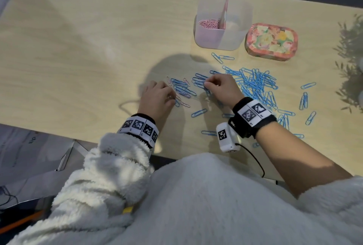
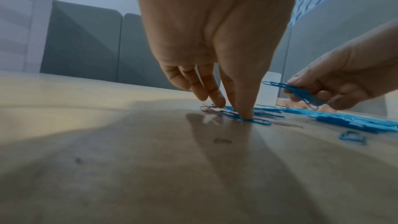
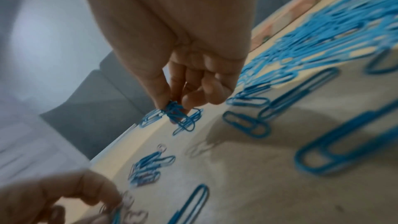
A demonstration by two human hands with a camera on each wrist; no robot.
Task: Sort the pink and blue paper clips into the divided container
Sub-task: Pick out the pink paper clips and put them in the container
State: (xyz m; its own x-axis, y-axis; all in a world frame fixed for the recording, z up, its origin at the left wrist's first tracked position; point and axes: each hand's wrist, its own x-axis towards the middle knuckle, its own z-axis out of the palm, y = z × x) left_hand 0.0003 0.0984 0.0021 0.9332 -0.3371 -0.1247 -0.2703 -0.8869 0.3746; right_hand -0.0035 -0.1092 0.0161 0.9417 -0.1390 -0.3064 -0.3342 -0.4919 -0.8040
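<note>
The translucent divided container stands at the back of the table, with pink clips in its left compartment. A big pile of blue clips lies to the right of my hands. Between my hands sits a small cluster of blue and pink clips. My right hand pinches a bunch of blue clips just above the table; this bunch also shows in the left wrist view. My left hand points its straight fingers down, and one fingertip presses a blue clip on the table.
A floral tin sits right of the container. Loose blue clips are scattered toward the table's right side and front edge. A plant stands at the far right. A cable runs from the right wrist camera.
</note>
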